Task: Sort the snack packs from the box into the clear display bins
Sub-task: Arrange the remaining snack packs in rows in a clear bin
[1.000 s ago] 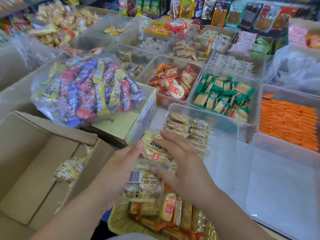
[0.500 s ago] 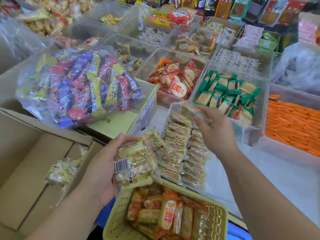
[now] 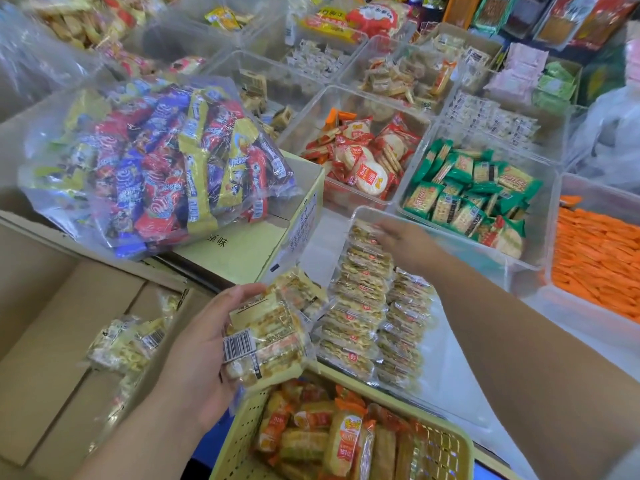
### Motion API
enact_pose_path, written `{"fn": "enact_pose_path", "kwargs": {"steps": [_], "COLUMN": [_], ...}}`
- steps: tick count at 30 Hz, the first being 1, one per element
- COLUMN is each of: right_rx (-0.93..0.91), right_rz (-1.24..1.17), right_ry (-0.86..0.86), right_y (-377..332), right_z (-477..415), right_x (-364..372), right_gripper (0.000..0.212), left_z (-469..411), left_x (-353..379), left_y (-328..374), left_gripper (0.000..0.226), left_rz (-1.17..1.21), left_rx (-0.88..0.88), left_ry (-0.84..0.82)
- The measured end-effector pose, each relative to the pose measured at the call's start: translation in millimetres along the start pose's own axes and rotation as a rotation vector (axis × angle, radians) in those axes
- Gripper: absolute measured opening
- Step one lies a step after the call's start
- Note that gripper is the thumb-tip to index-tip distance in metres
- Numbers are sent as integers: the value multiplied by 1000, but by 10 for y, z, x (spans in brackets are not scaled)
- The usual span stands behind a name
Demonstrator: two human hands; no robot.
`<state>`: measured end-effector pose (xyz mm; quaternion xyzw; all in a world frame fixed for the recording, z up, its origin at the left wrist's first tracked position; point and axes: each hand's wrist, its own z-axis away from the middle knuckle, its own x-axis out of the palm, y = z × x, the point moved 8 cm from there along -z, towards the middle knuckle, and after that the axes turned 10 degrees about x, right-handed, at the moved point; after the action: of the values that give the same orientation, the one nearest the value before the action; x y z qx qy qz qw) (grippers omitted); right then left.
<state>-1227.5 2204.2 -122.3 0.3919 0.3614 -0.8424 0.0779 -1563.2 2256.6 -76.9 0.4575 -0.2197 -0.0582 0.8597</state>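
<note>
While our left hand [image 3: 204, 344] clamps a stack of snack packs [image 3: 266, 337] beside the box [image 3: 52, 358], our right hand [image 3: 405, 242] touches the row of packs [image 3: 360, 299] at the far edge of the clear bin [image 3: 453, 348], pinch unclear; next, likely another pack across

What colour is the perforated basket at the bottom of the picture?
The basket is pale yellow. The head view, the only one, shows it clearly.

Clear bag of red, blue, yellow bars [image 3: 156, 168] atop yellow carton [image 3: 242, 251], left; yellow perforated basket [image 3: 239, 439] near centre; crumpled plastic bag [image 3: 609, 136] far right
</note>
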Motion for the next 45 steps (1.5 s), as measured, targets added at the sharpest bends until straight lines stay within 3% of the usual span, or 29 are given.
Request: {"fn": "enact_pose_path", "kwargs": {"steps": [10, 16, 19, 22, 25, 27, 30, 33, 38, 41, 45], "right_rx": [-48, -60, -113, -227, -334, -337, -304, -284, -330, -477, -593], "right_rz": [221, 206, 279, 130, -186, -297, -445, -530, -427, -379, -382], "right_ry": [-115, -60, 46, 95, -83, -151, -114, 65, 503, 598, 608], "right_y": [102, 57, -82, -360, -590, -652, -595, -365, -174, -307, -439], "right_z": [58, 97, 270, 763, 1412, 1741, 1990, 2088, 2318, 2517, 2679], "right_x": [143, 122, 5, -37, 122, 244, 340, 282, -22, -59, 7], "right_gripper": [48, 48, 55, 64, 64, 52, 32, 47, 45, 44, 39], "left_z": [34, 102, 161, 225, 297, 350, 437, 526, 639, 675, 877], "left_x": [-27, -27, -18, -3, 58, 125, 224, 253, 217, 293, 397], "left_y": [50, 104, 127, 132, 107, 86, 80, 94, 63, -23, -116], "left_gripper": [29, 27, 31, 32, 30, 30, 32, 36, 35, 42, 38], "left_rz": [58, 79, 90, 89, 97, 74, -3, -81, -168, -209, -173], "left_rx": [7, 13, 4, 5, -4, -12, 2, 29, 4, -78, -198], "left_ry": [10, -3, -24, -43, -88, -145, -226, -220, -145, -195, -411]}}
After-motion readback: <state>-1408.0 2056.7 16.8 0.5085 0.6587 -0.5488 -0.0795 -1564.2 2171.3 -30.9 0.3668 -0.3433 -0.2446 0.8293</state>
